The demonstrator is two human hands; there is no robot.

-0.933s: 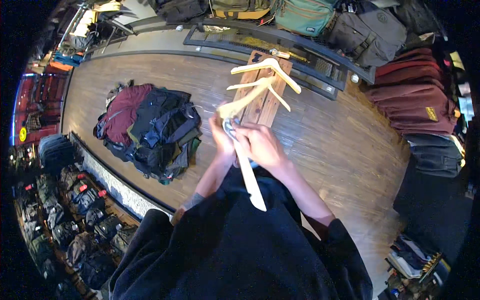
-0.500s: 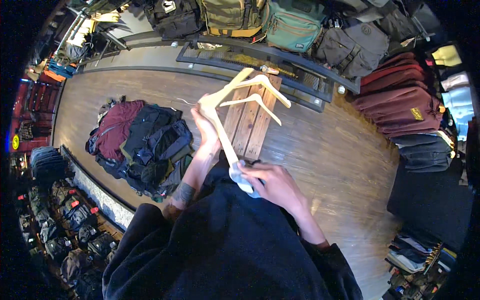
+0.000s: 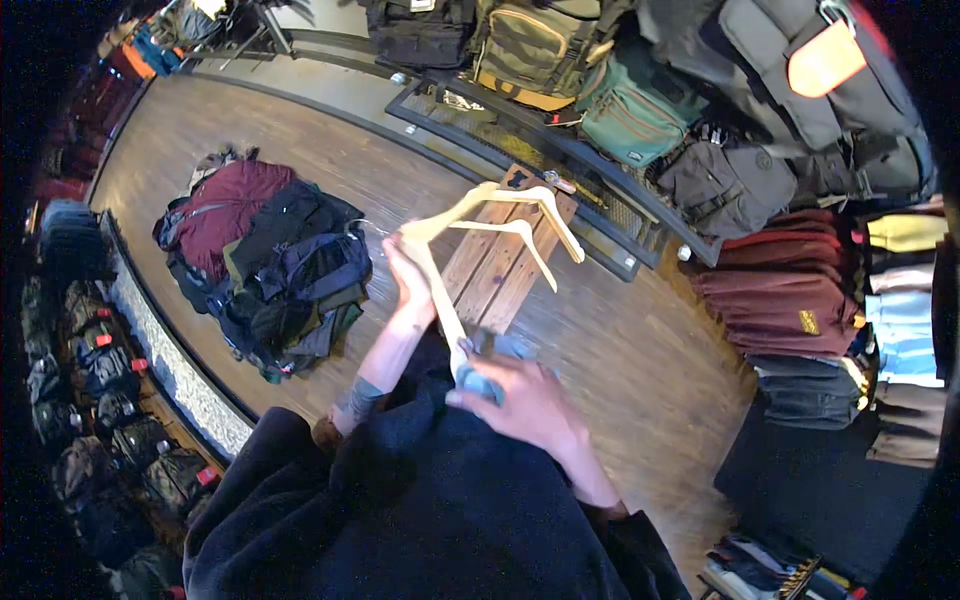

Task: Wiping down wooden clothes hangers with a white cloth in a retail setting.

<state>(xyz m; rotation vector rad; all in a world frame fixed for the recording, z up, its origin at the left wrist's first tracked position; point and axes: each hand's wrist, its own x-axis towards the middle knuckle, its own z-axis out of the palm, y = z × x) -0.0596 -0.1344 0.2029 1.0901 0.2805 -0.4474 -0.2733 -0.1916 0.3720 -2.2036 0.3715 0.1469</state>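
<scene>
My left hand [image 3: 410, 280] grips a pale wooden clothes hanger [image 3: 442, 295] near its middle, and a thin metal hook shows beside the fingers. Against the hanger's lower arm, my right hand [image 3: 528, 402] presses a light blue-grey cloth [image 3: 515, 347], its fingers bent around both. The cloth's underside is hidden by the hand. Beyond the held hanger lie two more wooden hangers, a farther one [image 3: 553, 216] and a nearer one [image 3: 540, 262], on a slatted wooden bench [image 3: 470, 283].
On the wood floor at left lies a heap of dark and maroon clothes [image 3: 270, 250]. Backpacks [image 3: 535, 50] stand on a metal-framed shelf [image 3: 440, 132] ahead. Maroon garments [image 3: 780, 310] hang at right. Racks of folded goods [image 3: 120, 430] line the left.
My head view has swung, shifting the surroundings. The hanger stays in my left hand. My right hand has moved slightly left along its lower arm, and more of the cloth shows.
</scene>
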